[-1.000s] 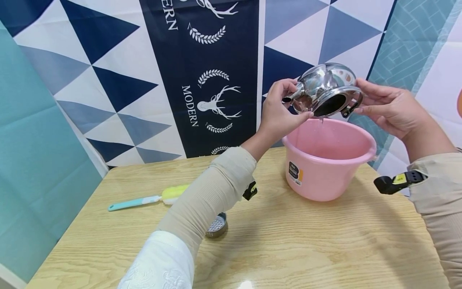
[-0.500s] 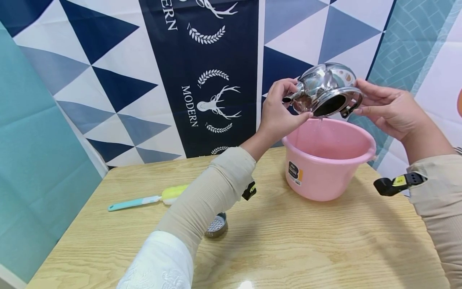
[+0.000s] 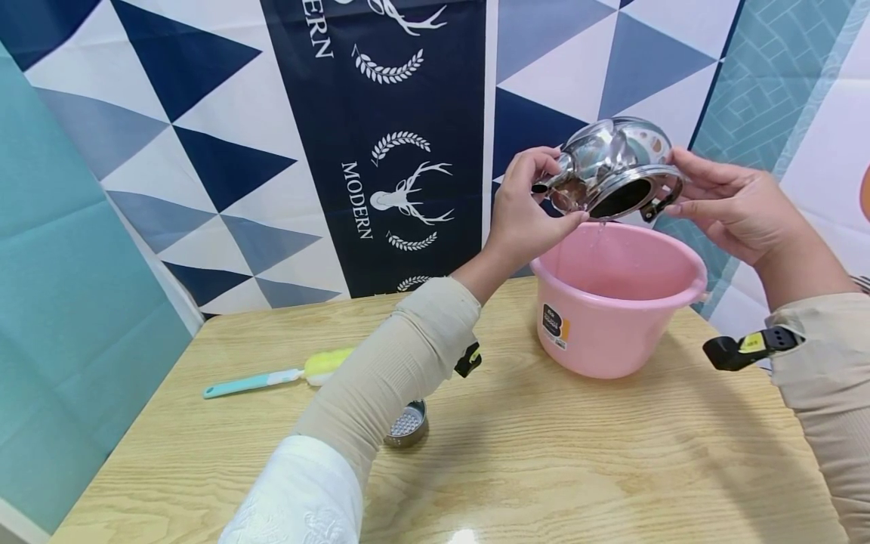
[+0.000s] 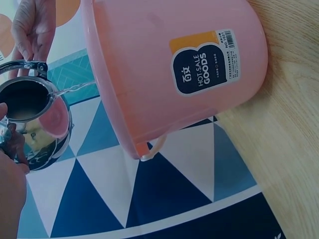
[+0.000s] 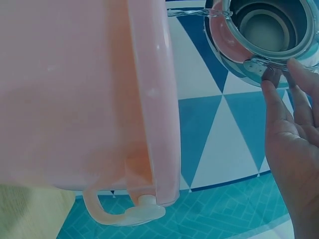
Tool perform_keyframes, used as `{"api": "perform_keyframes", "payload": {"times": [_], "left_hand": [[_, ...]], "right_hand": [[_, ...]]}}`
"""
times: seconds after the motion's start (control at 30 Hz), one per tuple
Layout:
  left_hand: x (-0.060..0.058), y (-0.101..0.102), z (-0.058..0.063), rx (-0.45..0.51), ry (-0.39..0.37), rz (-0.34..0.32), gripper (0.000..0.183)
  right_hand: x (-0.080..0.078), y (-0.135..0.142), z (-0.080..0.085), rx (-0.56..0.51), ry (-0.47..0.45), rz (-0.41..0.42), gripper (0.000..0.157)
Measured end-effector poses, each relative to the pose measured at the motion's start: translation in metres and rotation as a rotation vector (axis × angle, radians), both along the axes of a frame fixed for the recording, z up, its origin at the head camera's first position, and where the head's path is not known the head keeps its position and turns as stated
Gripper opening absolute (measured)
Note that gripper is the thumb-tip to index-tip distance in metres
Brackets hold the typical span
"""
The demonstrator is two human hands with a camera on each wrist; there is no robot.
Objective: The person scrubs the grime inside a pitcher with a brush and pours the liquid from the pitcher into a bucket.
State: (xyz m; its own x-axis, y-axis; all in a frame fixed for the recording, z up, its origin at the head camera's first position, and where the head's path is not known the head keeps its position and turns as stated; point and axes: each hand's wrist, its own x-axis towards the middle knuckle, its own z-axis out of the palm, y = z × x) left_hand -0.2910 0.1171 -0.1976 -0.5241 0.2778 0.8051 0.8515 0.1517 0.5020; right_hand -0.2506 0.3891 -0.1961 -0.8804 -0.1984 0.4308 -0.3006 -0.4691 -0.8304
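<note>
A shiny stainless steel teapot (image 3: 615, 143) is tipped over the pink bucket (image 3: 598, 340), its round mouth facing down and forward. Water (image 4: 75, 88) runs in a thin stream from the mouth's rim into the bucket. My left hand (image 3: 526, 200) grips the teapot at its spout side, thumb near the mouth's rim. On the opposite side, my right hand (image 3: 744, 204) holds the teapot between thumb and fingers beside its curved handle. In the right wrist view the teapot's dark interior shows, with the right fingertips (image 5: 269, 87) at its edge.
A small metal strainer (image 3: 408, 423) stands on the wooden table (image 3: 578, 468), partly behind my left sleeve. Farther left lies a cleaning brush (image 3: 251, 383) with a teal handle and yellow sponge head. A patterned cloth backdrop (image 3: 414, 151) rises behind the table.
Hands and teapot stay almost in place; the teapot is tipped very slightly further. Water keeps falling into the bucket, its stream a little easier to see now.
</note>
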Motion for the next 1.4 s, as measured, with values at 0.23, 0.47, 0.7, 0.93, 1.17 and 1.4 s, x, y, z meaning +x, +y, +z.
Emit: {"api": "perform_keyframes", "payload": {"times": [0.23,0.47,0.7,0.93,1.17,1.4], "left_hand": [[0.001,-0.002,0.002,-0.001,0.027,0.0,0.052],[0.001,-0.003,0.005,0.003,0.071,0.001,0.051],[0.0,-0.004,0.003,0.016,0.123,-0.011,0.049],[-0.001,-0.004,0.001,0.025,0.158,-0.022,0.047],[0.0,-0.005,-0.001,0.027,0.195,-0.031,0.046],[-0.001,-0.004,-0.003,0.011,0.233,-0.025,0.045]], "right_hand": [[0.0,-0.003,0.001,-0.017,0.016,0.015,0.061],[0.003,-0.006,0.003,-0.033,0.015,-0.006,0.061],[0.005,-0.009,0.003,-0.042,0.004,-0.034,0.062],[0.006,-0.012,0.001,-0.058,0.039,-0.021,0.062],[0.007,-0.014,-0.003,-0.075,0.058,-0.025,0.062],[0.011,-0.016,-0.005,-0.074,0.045,-0.057,0.059]]}}
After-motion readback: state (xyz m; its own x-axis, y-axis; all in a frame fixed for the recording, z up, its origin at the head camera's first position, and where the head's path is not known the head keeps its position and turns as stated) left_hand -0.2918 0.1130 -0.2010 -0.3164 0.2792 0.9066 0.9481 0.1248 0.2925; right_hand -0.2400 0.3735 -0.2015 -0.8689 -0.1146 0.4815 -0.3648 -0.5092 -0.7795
